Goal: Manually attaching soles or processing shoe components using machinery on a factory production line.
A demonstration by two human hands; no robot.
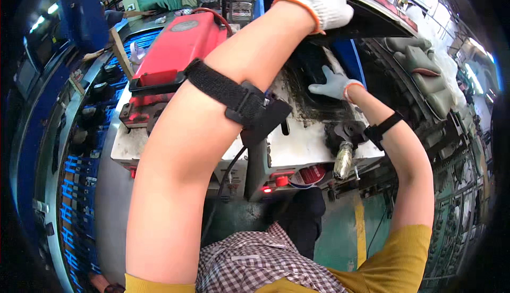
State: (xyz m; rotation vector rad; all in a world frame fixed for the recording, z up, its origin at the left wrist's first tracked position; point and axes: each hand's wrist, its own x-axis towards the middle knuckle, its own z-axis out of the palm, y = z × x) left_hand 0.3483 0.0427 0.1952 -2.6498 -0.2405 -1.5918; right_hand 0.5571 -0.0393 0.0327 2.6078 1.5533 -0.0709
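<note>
My left hand (317, 2), in a white knitted glove with an orange cuff, reaches up to the top edge of the picture. It lies against the near left side of a raised dark panel (366, 19); its fingertips are out of view, so its grip does not show. Lower and to the right, my right hand (333, 84), gloved the same way, has its thumb and fingers spread. It is over the dark, grimy recess (305, 75) in the top of a white machine (313, 157). Nothing shows in this hand.
A red machine housing (183, 40) stands left of my left forearm. A metal-wrapped fitting (343, 160) juts from the machine's front, right of a red button (280, 180). Blue sheet sides (357, 62) border the recess. Grey-green parts (422, 67) lie at right.
</note>
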